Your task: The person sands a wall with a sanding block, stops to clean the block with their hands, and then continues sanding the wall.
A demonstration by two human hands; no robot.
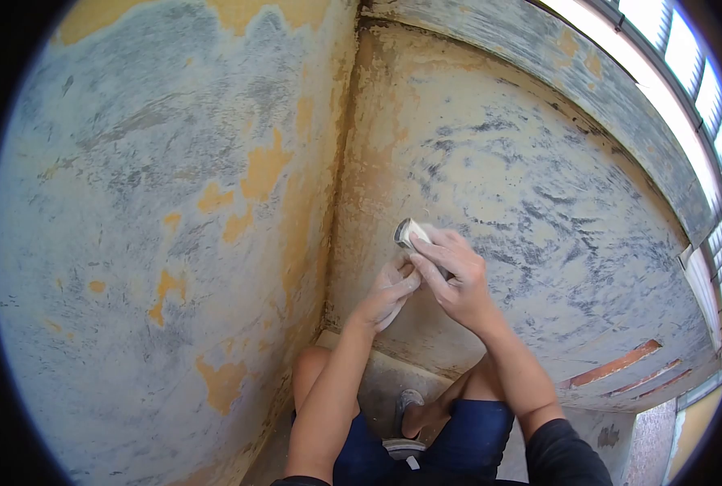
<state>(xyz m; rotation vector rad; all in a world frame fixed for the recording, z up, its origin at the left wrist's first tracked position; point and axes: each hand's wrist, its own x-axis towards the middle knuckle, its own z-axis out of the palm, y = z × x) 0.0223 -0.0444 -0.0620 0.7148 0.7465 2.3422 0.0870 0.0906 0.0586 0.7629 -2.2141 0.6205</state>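
A small folded piece of sandpaper [410,232], whitish outside with a dark grey curled edge, sticks up between the fingers of my right hand [458,274]. My right fingers and thumb are closed on it. Just below and to the left, my left hand [389,293] is closed, its fingertips meeting the lower part of the sandpaper by my right thumb. What lies between the left fingertips is mostly covered. Pale dust coats both hands. They are in front of the corner, near the scuffed right wall [531,202].
The left wall [134,202] has grey smears and yellow paint patches. A ledge [587,77] runs along the top of the right wall. Reddish slots [616,364] open low on the right. My bent knees and a shoe [409,401] are below, close to the corner.
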